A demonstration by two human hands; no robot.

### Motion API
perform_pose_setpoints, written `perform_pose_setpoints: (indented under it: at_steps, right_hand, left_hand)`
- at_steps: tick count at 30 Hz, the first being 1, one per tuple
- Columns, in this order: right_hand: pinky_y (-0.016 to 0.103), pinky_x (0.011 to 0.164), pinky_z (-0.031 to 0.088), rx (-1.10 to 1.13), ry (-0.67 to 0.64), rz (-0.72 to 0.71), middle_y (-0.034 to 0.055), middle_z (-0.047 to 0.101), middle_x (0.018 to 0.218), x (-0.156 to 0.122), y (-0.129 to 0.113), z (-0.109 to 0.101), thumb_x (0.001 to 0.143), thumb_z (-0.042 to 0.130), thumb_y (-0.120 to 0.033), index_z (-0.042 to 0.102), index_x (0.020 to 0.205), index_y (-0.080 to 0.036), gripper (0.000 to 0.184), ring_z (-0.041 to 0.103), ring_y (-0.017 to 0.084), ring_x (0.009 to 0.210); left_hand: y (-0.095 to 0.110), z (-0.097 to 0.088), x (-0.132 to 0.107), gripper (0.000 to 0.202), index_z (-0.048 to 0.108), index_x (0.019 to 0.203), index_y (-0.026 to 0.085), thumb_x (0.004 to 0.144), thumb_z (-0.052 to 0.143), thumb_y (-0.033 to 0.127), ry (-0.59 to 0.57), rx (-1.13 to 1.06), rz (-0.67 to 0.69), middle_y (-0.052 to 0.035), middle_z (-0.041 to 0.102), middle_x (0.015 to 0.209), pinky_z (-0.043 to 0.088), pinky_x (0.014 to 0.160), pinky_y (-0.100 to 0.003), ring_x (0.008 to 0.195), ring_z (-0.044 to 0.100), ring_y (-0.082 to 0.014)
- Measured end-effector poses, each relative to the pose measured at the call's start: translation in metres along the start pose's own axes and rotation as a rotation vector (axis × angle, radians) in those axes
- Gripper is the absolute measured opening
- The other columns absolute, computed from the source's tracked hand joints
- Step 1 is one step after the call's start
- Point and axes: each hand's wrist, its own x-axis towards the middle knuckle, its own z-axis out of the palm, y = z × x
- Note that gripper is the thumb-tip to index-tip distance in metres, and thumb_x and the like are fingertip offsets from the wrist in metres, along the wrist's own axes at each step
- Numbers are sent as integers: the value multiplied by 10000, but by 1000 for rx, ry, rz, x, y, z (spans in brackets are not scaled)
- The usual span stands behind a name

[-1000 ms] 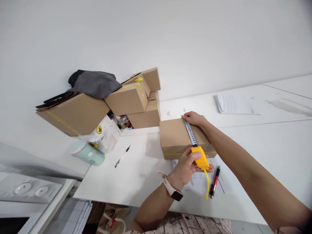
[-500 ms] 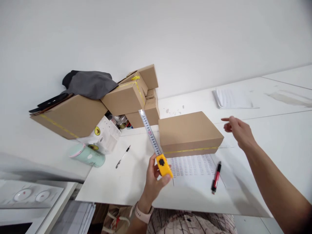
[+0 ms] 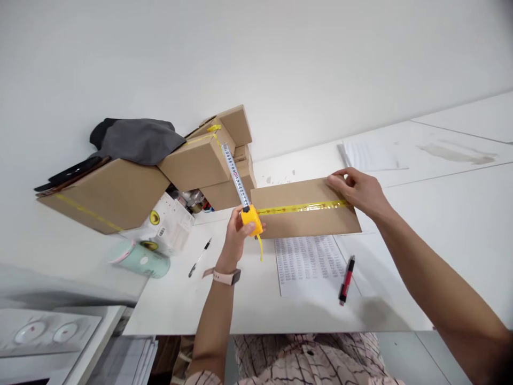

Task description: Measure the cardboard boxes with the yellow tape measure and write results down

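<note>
A yellow tape measure [image 3: 250, 220] is in my left hand [image 3: 235, 238], its marked blade sticking out up and away toward the stacked boxes. My left hand is at the left end of a cardboard box [image 3: 300, 225], and some of its fingers are hidden behind the tape measure. The box is tilted, with a strip of yellow tape along the side facing me. My right hand [image 3: 358, 190] grips the box's far right edge, thumb and fingers closed on it. Below the box lies a printed sheet [image 3: 310, 267], with a red and black pen [image 3: 347, 280] at its right.
Stacked cardboard boxes [image 3: 196, 163] stand at the back left, with a grey cloth [image 3: 140, 140] on top. A white carton [image 3: 170, 224] and a mint-green bottle [image 3: 142, 259] are at the left. A thin pen [image 3: 199, 258] and a stack of papers [image 3: 372, 155] lie on the table.
My right hand has moved left and taken hold of the box, which is now turned so its taped side faces up toward me. My left hand has moved up with the tape measure.
</note>
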Motion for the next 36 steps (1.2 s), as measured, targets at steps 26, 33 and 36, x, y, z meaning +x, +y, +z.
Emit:
perform_pose_setpoints:
  at_steps: [26,33,36]
  right_hand:
    - [428,836,383,-515,-75,-619,128,686,1126,19,-16,37,1000,302,-193,561,1471,-329,555,557,285,949]
    - [422,847,384,-514,-144,-666,107,684,1189,22,-14,36,981,340,-153,609,1428,-373,566,543,284,983]
    - [422,844,381,-510,-142,-659,105,684,1188,21,-14,37,976,343,-140,619,1422,-370,573,538,283,989]
  left_hand:
    - [-48,81,-66,691,559,1151,208,623,918,471,-314,-330,-414,-140,612,1351,641,798,-492,767,757,-231]
    - [-61,84,-70,708,565,1155,218,592,942,420,-290,-332,-440,-106,627,1289,625,810,-431,816,729,-206]
    - [-63,85,-65,787,542,1256,240,597,942,398,-291,-306,-419,-104,621,1296,609,841,-396,927,697,-209]
